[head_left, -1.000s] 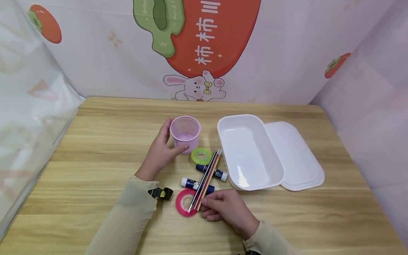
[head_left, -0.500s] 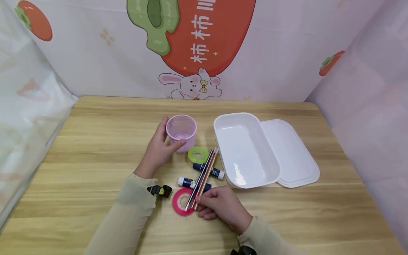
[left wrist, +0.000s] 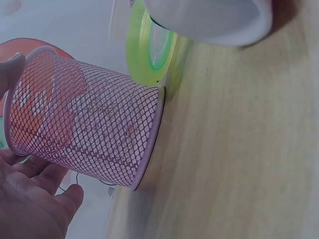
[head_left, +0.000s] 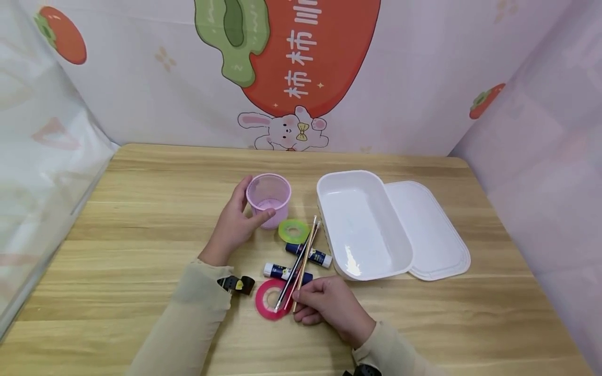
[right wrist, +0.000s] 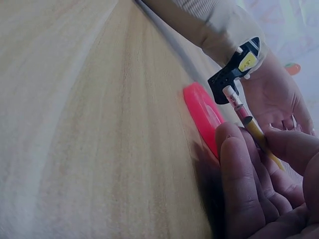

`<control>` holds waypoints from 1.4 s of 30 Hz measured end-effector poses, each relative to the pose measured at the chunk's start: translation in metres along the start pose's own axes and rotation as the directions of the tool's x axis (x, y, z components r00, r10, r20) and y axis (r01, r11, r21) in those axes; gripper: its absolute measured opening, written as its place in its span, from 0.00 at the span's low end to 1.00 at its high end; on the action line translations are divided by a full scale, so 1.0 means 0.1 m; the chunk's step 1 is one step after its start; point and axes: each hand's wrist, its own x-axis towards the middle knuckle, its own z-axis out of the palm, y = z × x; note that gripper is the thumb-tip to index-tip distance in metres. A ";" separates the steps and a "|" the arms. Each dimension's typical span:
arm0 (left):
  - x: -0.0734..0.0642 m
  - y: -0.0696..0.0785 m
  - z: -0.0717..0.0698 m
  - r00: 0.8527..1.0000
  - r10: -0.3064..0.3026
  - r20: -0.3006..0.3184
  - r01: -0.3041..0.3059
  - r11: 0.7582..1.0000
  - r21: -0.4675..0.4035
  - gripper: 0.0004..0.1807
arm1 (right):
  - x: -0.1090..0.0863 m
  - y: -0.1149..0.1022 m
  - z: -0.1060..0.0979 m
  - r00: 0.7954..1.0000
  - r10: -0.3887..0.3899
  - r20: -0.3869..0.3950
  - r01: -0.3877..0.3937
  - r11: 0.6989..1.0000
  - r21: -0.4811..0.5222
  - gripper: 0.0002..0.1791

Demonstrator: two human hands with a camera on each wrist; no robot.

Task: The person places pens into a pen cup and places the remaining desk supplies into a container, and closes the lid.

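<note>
At the back of the table, my left hand (head_left: 231, 224) holds a pink mesh pen holder (head_left: 276, 218) that stands upright, thumb on its near side and fingers on its left. The left wrist view shows the holder's mesh wall (left wrist: 94, 119) with only a fingertip and several fingers around it. Low in the middle, my right hand (head_left: 333, 307) pinches the near end of a yellow pencil (head_left: 305, 261) between thumb and fingers. This pencil slants across a dark pencil (head_left: 288, 289) and a reddish one, which lie over two glue sticks (head_left: 277, 270) and a pink tape roll (head_left: 262, 300).
A green tape roll (head_left: 285, 231) lies just in front of the pen holder. To the right stands a white plastic box (head_left: 367, 224), its inside bare. Its flat lid (head_left: 435, 230) lies beside it. A patterned cloth (head_left: 400, 104) hangs behind the table.
The yellow pencil has swung away from its parallel place beside the other pencils and now crosses over them. My left hand stays on the pen holder. The head view shifts slightly.
</note>
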 end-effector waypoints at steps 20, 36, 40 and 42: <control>-0.25 0.31 -0.10 1.000 -0.015 0.004 0.015 1.000 0.004 0.49 | -0.10 0.05 -0.05 0.996 -0.087 0.014 0.087 0.996 0.034 0.14; -0.14 -0.02 -0.05 1.000 0.007 0.004 -0.007 0.999 -0.047 0.51 | -0.15 -0.06 -0.06 0.961 -0.272 -0.044 0.265 0.956 -0.122 0.12; -0.14 -0.04 -0.05 1.000 0.011 0.003 -0.011 0.999 -0.051 0.52 | -0.14 -0.09 -0.04 0.937 -0.337 -0.094 0.308 0.922 -0.235 0.08; -0.14 -0.01 -0.06 1.000 0.007 0.008 -0.006 0.999 -0.053 0.52 | -0.13 -0.11 -0.03 0.921 -0.373 -0.112 0.328 0.898 -0.292 0.06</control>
